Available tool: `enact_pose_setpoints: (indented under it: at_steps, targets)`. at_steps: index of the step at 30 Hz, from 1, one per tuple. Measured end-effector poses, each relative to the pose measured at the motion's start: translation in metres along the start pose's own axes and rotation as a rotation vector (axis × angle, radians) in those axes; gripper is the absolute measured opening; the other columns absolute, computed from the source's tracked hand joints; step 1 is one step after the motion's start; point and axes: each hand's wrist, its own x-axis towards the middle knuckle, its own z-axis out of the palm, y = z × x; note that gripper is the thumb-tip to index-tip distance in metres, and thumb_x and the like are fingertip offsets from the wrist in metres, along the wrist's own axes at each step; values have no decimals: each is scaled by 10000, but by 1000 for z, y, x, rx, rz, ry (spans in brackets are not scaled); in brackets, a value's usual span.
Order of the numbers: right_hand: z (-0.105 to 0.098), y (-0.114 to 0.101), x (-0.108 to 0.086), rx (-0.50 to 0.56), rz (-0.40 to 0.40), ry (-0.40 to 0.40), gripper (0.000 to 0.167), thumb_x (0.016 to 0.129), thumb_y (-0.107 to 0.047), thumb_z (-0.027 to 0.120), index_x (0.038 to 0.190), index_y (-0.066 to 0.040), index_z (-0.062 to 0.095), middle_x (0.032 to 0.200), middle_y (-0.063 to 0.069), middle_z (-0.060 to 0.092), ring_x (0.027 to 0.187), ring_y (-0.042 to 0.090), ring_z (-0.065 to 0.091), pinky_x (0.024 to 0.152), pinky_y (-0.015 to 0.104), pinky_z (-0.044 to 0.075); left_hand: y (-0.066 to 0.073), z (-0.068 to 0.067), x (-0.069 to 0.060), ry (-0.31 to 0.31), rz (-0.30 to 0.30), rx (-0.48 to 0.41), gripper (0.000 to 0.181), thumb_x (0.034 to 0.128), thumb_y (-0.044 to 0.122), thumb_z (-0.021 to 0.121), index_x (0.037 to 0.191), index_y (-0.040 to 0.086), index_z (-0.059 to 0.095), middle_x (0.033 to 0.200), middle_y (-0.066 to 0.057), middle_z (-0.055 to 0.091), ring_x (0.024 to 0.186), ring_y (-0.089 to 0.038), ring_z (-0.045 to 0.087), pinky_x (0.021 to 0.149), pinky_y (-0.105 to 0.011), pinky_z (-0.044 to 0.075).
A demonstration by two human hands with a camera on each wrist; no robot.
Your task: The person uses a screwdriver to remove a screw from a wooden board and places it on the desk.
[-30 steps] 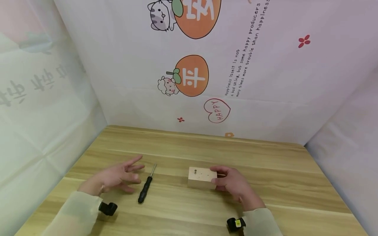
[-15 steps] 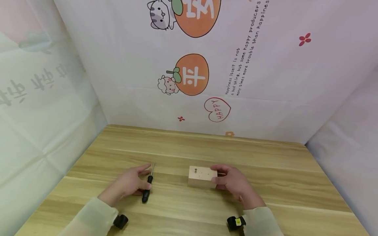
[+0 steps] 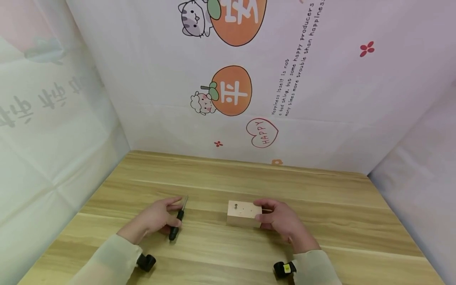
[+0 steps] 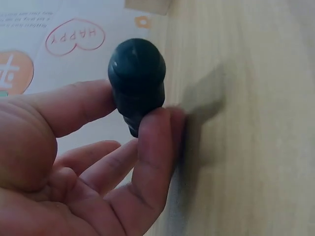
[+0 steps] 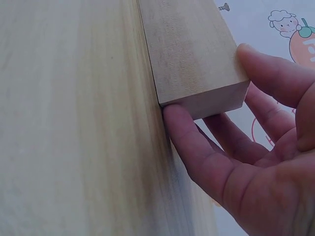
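My left hand (image 3: 158,215) pinches the black handle of a screwdriver (image 3: 173,232) between thumb and fingers. Its metal shaft points away toward the back wall. In the left wrist view the rounded handle end (image 4: 138,66) faces the camera, and its shadow falls apart from it on the wood. My right hand (image 3: 283,223) grips the right end of a pale wooden block (image 3: 244,217), thumb on the near side and fingers at the far side. A small screw (image 3: 236,206) stands upright in the block's top near the left end, with small holes beside it.
The wood-grain table (image 3: 206,253) runs back to a white printed sheet (image 3: 160,99) hung as a wall. More white sheeting (image 3: 420,174) closes off the sides. Black wrist cameras (image 3: 146,262) sit at both sleeves.
My left hand moved right from beside the screwdriver and took its handle between thumb and fingers; the handle has since shifted slightly left. The right hand and block stay in place.
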Motion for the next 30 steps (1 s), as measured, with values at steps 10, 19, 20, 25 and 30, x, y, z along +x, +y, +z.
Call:
enact_pose_setpoints:
  at_steps: [10, 19, 20, 25, 30]
  targets:
    - [-1, 1, 0, -9, 0, -8, 434, 864, 6, 755, 1284, -47, 660, 1280, 146, 584, 967, 244, 621, 745, 414, 582, -1, -6, 6, -84, -7, -98, 728, 863, 4, 752, 1502, 15, 404, 1505, -182, 426, 1078, -286, 625, 757, -444, 576]
    - [-2, 0, 0, -20, -10, -27, 451, 860, 0, 761, 1296, -38, 649, 1314, 158, 567, 1038, 254, 609, 771, 426, 581, 9, 3, 7, -227, 11, -294, 680, 900, 30, 724, 1491, -20, 391, 1266, -247, 587, 991, -279, 654, 799, -414, 570]
    - [-2, 0, 0, -20, -10, -28, 453, 860, 1, 761, 1297, -37, 648, 1314, 159, 566, 1043, 255, 605, 772, 426, 580, 11, 5, 6, -248, 17, -313, 672, 906, 25, 715, 1489, -29, 387, 1236, -248, 595, 993, -296, 658, 801, -410, 571]
    - [-2, -2, -1, -13, -8, -35, 452, 860, 1, 762, 1296, -30, 645, 1304, 168, 567, 1044, 258, 605, 779, 428, 580, 20, 12, 8, -291, 43, -390, 597, 935, -8, 666, 1465, -81, 398, 1227, -312, 595, 1100, -391, 630, 825, -391, 571]
    - [-3, -2, -1, -5, -2, -38, 452, 862, 3, 760, 1297, -24, 642, 1280, 172, 576, 1016, 252, 614, 780, 427, 580, 25, 17, 12, -288, 65, -436, 520, 955, -16, 638, 1430, -102, 446, 1272, -329, 565, 1154, -403, 600, 875, -396, 556]
